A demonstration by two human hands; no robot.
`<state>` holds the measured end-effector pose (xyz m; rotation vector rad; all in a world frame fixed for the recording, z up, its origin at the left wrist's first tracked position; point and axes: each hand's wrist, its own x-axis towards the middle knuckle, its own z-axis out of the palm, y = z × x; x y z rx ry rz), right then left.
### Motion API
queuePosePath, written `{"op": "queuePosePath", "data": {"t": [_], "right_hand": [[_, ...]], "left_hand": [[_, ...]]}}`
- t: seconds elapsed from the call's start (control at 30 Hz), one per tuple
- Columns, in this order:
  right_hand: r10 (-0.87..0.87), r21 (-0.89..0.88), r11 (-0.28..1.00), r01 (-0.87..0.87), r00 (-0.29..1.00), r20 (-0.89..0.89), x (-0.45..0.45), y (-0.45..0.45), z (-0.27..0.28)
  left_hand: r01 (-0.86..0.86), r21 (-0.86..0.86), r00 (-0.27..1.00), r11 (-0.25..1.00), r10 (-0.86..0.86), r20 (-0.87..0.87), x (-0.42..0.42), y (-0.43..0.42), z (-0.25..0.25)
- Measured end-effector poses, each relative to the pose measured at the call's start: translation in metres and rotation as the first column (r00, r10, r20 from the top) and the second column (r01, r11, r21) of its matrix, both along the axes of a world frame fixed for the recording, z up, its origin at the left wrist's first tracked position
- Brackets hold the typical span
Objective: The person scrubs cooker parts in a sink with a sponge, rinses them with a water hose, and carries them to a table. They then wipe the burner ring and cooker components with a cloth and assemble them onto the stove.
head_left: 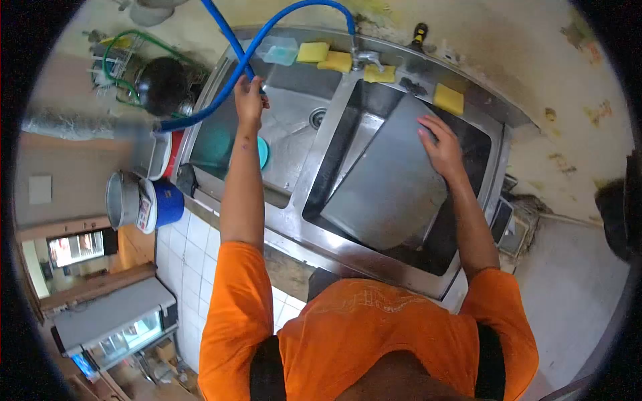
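Note:
My left hand [251,101] is closed round the blue hose [234,40] above the left sink basin [287,147]. The hose loops up and across to the faucet [368,60]. My right hand [441,147] rests on the upper right edge of a large grey sheet [388,174], its fingers bent over the surface. Tilted, the sheet lies in the right basin [478,144]. Whether the fingers grip its edge or only touch it is hard to make out. A teal round item [262,154] sits in the left basin, partly behind my left forearm.
Yellow sponges [448,99] and a clear container [279,52] line the sink's back ledge. A black-and-yellow handled tool [419,33] stands behind it. Left of the sink are a blue bucket [167,202], a metal pot [123,200] and a dark round pan [162,87].

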<state>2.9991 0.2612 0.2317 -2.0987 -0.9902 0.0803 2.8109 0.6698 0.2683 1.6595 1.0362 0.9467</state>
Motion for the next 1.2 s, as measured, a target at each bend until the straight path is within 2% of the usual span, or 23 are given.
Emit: {"op": "queuePosePath", "data": {"t": [0.07, 0.1, 0.17, 0.23, 0.27, 0.33, 0.37, 0.43, 0.57, 0.63, 0.67, 0.73, 0.77, 0.83, 0.87, 0.97, 1.07, 1.13, 1.2], "right_hand": [[0.0, 0.004, 1.0, 0.0, 0.999, 0.045, 0.005, 0.021, 0.003], [0.015, 0.025, 1.0, -0.017, 0.998, 0.068, 0.004, 0.029, -0.001], [-0.002, 0.039, 0.999, -0.001, 0.997, 0.075, -0.001, 0.036, -0.005], [-0.049, 0.071, 0.997, 0.038, 0.985, 0.168, -0.001, 0.04, -0.005], [-0.074, 0.064, 0.996, 0.064, 0.985, 0.155, -0.002, 0.04, -0.006], [-0.085, 0.068, 0.995, 0.077, 0.988, 0.129, -0.002, 0.041, -0.005], [-0.108, 0.07, 0.993, 0.1, 0.987, 0.123, -0.004, 0.041, -0.003], [-0.135, 0.005, 0.991, 0.135, 0.991, 0.011, -0.01, 0.038, 0.002], [-0.168, -0.015, 0.985, 0.17, 0.98, 0.103, -0.018, 0.032, -0.004], [-0.191, -0.107, 0.972, 0.211, 0.966, 0.172, -0.042, 0.027, -0.005], [-0.194, -0.1, 0.972, 0.214, 0.965, 0.176, -0.053, 0.024, -0.001], [0.032, -0.179, 0.984, 0.016, 0.964, 0.262, -0.082, 0.016, 0.004], [0.036, -0.182, 0.983, 0.012, 0.965, 0.261, -0.086, 0.013, 0.009], [0.212, -0.265, 0.957, -0.119, 0.909, 0.359, -0.097, 0.003, 0.02], [0.216, -0.269, 0.955, -0.123, 0.912, 0.349, -0.096, 0.002, 0.022], [0.244, -0.286, 0.948, -0.139, 0.895, 0.372, -0.095, 0.002, 0.019], [0.25, -0.315, 0.939, -0.135, 0.899, 0.36, -0.098, 0.011, 0.02], [0.185, -0.306, 0.948, -0.086, 0.932, 0.311, -0.103, 0.024, 0.022], [0.125, -0.298, 0.954, -0.031, 0.944, 0.304, -0.114, 0.041, 0.026]], "left_hand": [[0.285, -0.124, 0.958, 0.95, -0.286, 0.018, 0.011, 0.017, 0.001], [0.306, -0.118, 0.952, 0.944, -0.306, 0.022, 0.013, 0.009, 0.012], [0.529, -0.33, 0.848, 0.782, -0.498, 0.179, 0.0, -0.026, 0.021], [0.663, -0.36, 0.748, 0.656, -0.587, 0.308, -0.008, -0.079, 0.035], [0.675, -0.373, 0.737, 0.636, -0.605, 0.302, -0.007, -0.101, 0.035], [0.755, -0.447, 0.649, 0.48, -0.647, 0.4, 0.0, -0.14, 0.034], [0.763, -0.451, 0.636, 0.464, -0.663, 0.395, 0.006, -0.153, 0.033], [0.85, -0.282, 0.523, 0.446, -0.781, 0.342, 0.014, -0.176, 0.033], [0.865, -0.235, 0.498, 0.443, -0.815, 0.297, 0.01, -0.196, 0.039], [0.878, -0.209, 0.476, 0.43, -0.828, 0.298, 0.002, -0.204, 0.037], [0.865, -0.216, 0.501, 0.452, -0.8, 0.331, -0.001, -0.21, 0.038], [0.837, -0.239, 0.547, 0.492, -0.753, 0.365, -0.016, -0.222, 0.039], [0.835, -0.241, 0.55, 0.495, -0.75, 0.367, -0.026, -0.225, 0.04], [0.835, -0.291, 0.547, 0.467, -0.759, 0.354, -0.058, -0.235, 0.04], [0.844, -0.262, 0.528, 0.467, -0.809, 0.26, -0.076, -0.234, 0.034], [0.822, -0.331, 0.544, 0.464, -0.811, 0.214, -0.119, -0.236, 0.022], [0.82, -0.311, 0.543, 0.479, -0.824, 0.161, -0.129, -0.237, 0.024], [0.828, -0.304, 0.527, 0.472, -0.839, 0.134, -0.124, -0.239, 0.034], [0.839, -0.13, 0.539, 0.528, -0.838, 0.082, -0.095, -0.237, 0.04]]}}
